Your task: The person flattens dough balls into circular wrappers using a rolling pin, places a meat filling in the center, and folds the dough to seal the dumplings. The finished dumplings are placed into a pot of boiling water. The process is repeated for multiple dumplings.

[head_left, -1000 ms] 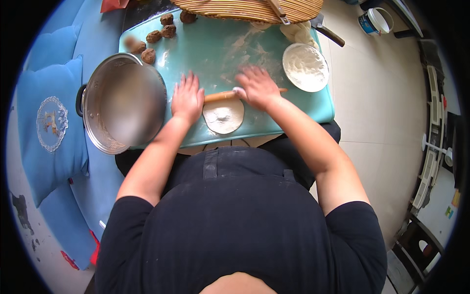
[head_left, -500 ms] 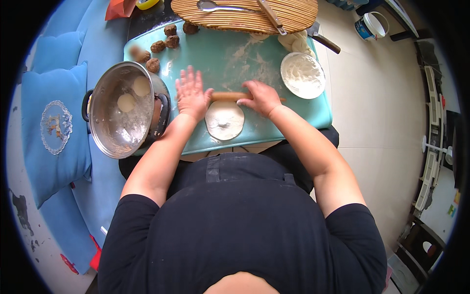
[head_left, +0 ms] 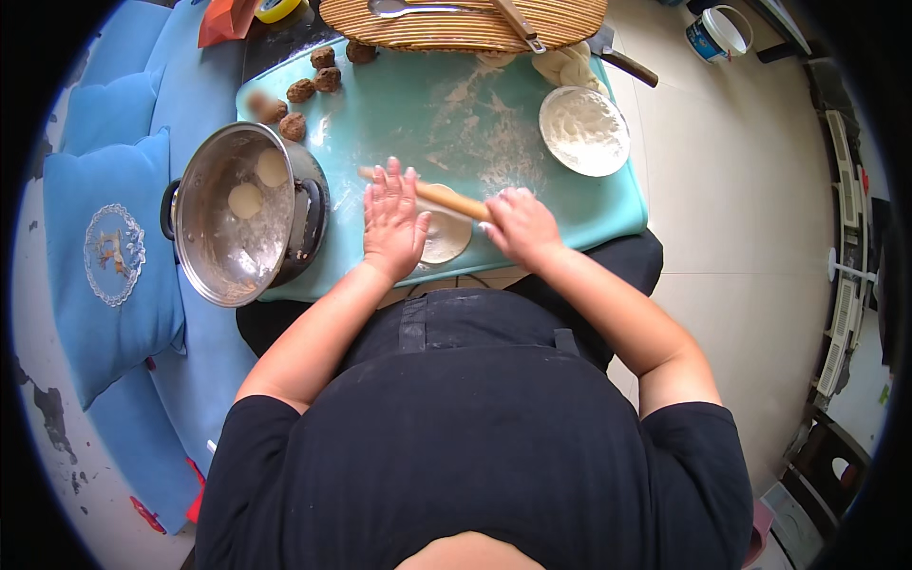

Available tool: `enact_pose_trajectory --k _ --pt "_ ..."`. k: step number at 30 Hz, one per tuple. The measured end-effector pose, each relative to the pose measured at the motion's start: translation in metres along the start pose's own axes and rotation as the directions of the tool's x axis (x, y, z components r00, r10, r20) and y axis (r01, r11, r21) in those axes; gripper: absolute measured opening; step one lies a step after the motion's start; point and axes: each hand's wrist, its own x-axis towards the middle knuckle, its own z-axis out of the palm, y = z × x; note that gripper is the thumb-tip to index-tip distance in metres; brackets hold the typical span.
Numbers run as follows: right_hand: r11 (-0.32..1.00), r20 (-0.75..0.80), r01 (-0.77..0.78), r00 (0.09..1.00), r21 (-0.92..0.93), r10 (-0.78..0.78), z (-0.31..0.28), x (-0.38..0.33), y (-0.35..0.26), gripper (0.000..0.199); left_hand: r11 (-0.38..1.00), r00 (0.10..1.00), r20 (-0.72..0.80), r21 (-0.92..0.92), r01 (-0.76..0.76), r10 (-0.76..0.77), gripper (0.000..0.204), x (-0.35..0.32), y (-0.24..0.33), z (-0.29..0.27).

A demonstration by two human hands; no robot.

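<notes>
Blue sofa (head_left: 209, 57) along your left, pale tiled floor (head_left: 731, 209) on your right, green mat (head_left: 380, 109) over the table in front of you. Rolling pin (head_left: 454, 202) was on the mat near your edge, crossing the dough disc (head_left: 446, 243). Its long axis ran slantwise: left tip pointed up-left, away from you, and right end came down-right, closer to you. Your left hand (head_left: 390, 223) lay flat over the left part of the pin, fingers straight, not wrapped round it, the tip poking out past them; it also hid the disc's left side. Your right hand (head_left: 522, 229) was curled and clamped on the pin's right end, thumb on the near side. Disc was flat and roundish, with the pin over its upper part.

Steel pot (head_left: 204, 237) sat left with two pale dough pieces (head_left: 245, 200) inside; brown balls (head_left: 293, 126) lay beyond it. White bowl (head_left: 622, 157) of flour (head_left: 581, 128) stood at right. Woven tray (head_left: 446, 36) was at the far edge, spoon (head_left: 427, 9) on it.
</notes>
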Motion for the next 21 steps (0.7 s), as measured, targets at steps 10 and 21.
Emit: enact_pose_trajectory --k 10,21 --pt "0.988 -0.028 0.038 0.999 -0.147 -0.042 0.008 0.022 0.033 0.031 0.986 0.98 0.198 0.165 -0.038 0.005 0.056 0.085 0.002 0.007" --pt "0.989 -0.154 -0.111 0.98 0.098 0.125 0.001 0.017 0.026 0.035 0.976 0.995 0.089 0.209 -0.058 0.04 0.049 0.003 0.014 0.013"
